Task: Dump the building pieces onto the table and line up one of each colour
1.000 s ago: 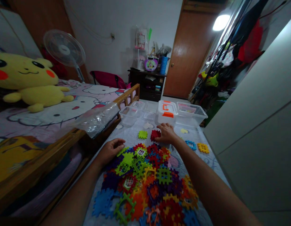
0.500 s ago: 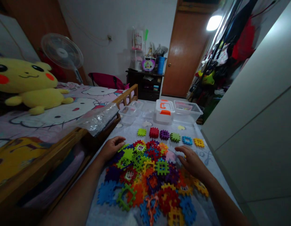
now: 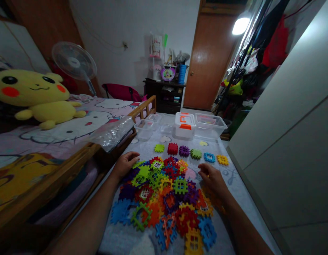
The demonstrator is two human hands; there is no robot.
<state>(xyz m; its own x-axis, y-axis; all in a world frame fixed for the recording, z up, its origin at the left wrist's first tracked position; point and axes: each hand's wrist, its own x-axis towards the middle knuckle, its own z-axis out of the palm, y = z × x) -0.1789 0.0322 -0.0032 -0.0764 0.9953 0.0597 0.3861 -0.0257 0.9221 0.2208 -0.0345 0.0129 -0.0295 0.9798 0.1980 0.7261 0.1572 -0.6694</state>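
A mixed heap of notched plastic building tiles [image 3: 155, 177] in many colours lies between my two hands. At the heap's far left edge rests my left hand [image 3: 126, 163], fingers loosely extended, beside a lime-green tile [image 3: 143, 172]. My right hand [image 3: 211, 177] is at the right side of the heap, fingers slightly bent and apart, with nothing visible in it. Beyond the heap a row of tiles runs across the cloth: lime [image 3: 159, 148], red [image 3: 172, 148], purple [image 3: 184, 151], light green [image 3: 196, 154], blue [image 3: 209, 158] and yellow [image 3: 222, 160].
Behind the row stand a lidded clear box [image 3: 184, 128] with orange clips and open clear bins, one at left [image 3: 144, 130], one at right [image 3: 211, 124]. A wooden bed rail [image 3: 84, 156] borders the left side; a pale cabinet [image 3: 291, 141] borders the right.
The view has shifted slightly. My right hand has drawn its fingers in a little at the heap's right side. My left hand stays almost in place.
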